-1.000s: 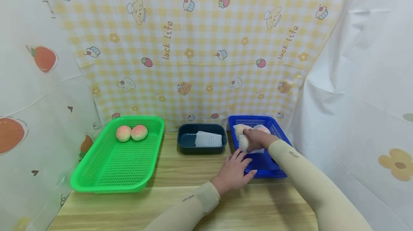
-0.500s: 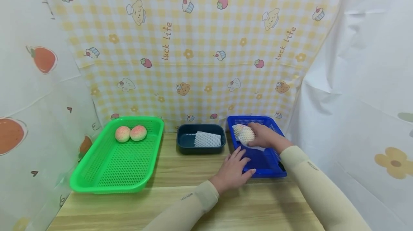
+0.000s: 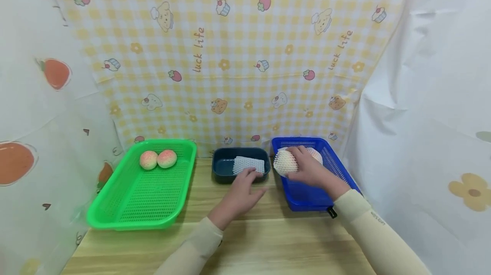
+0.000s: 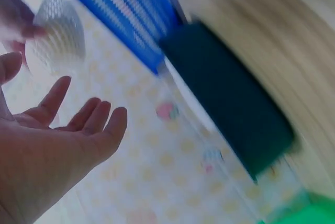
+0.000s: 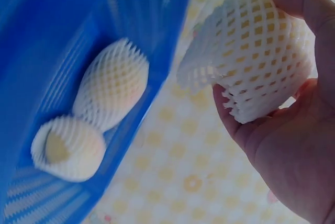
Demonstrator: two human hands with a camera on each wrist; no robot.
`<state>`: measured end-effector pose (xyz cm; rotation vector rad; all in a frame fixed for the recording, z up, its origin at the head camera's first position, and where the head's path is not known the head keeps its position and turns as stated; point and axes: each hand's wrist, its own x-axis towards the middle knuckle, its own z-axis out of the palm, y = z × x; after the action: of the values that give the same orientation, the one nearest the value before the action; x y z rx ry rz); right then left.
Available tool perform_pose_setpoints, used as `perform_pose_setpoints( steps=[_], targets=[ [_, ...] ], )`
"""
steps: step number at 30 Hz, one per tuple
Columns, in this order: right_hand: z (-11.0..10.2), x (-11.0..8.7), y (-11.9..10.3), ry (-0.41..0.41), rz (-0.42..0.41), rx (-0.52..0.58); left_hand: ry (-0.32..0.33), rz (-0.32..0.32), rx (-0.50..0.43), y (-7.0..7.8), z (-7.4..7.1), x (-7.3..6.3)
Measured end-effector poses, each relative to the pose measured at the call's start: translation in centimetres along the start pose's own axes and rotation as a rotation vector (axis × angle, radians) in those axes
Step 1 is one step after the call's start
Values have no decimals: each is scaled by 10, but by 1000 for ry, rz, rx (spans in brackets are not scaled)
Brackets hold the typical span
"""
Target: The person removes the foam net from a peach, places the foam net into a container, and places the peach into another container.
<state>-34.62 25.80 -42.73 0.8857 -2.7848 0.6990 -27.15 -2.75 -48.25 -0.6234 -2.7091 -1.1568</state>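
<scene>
My right hand (image 3: pixel 310 168) grips a pale peach in a white foam net (image 3: pixel 285 163), raised over the left side of the blue basket (image 3: pixel 307 200). In the right wrist view the thumb lies on top of the foam net (image 5: pixel 251 51) and fingers curl beneath it. Two more netted fruits lie in that basket, an upright one (image 5: pixel 112 85) and one with an open net end (image 5: pixel 70 148). My left hand (image 3: pixel 241 194) hovers before the dark box (image 3: pixel 222 178), fingers spread and holding nothing. Inside the box lies a flat white foam net (image 3: pixel 248 165).
At the left stands a green basket (image 3: pixel 134 225) with two bare pink-and-cream peaches (image 3: pixel 148 160) at its back. Bare wood tabletop (image 3: pixel 268 241) stretches along the front. A checked cloth (image 3: pixel 245 87) hangs behind. A small black tag (image 3: pixel 331 212) sits at the blue basket's front corner.
My right hand has lifted the netted peach from among the others and moved it slightly left. My left hand has left the blue basket's edge and moved left toward the dark box.
</scene>
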Motion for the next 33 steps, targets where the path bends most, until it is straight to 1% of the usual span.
perform_pose_setpoints(
  steps=[4,9,13,18,22,25,33],
  targets=[
    [8,2,-22,25,-83,17,65,4,2,-13,-24,-12],
    [19,6,-52,11,-169,27,118,-32,-1,-26,-44,-24],
    [33,10,-72,-36,-191,39,154,-53,6,-35,-58,-34],
    [55,16,-88,-84,-217,47,202,-66,-4,-44,-73,-45],
    [66,21,-96,-82,-257,32,216,-67,-25,-49,-82,-51],
    [69,23,-102,-79,-273,37,223,-61,-27,-51,-86,-54],
    [80,26,-109,-91,-266,41,221,-44,-37,-53,-89,-60]
  ],
)
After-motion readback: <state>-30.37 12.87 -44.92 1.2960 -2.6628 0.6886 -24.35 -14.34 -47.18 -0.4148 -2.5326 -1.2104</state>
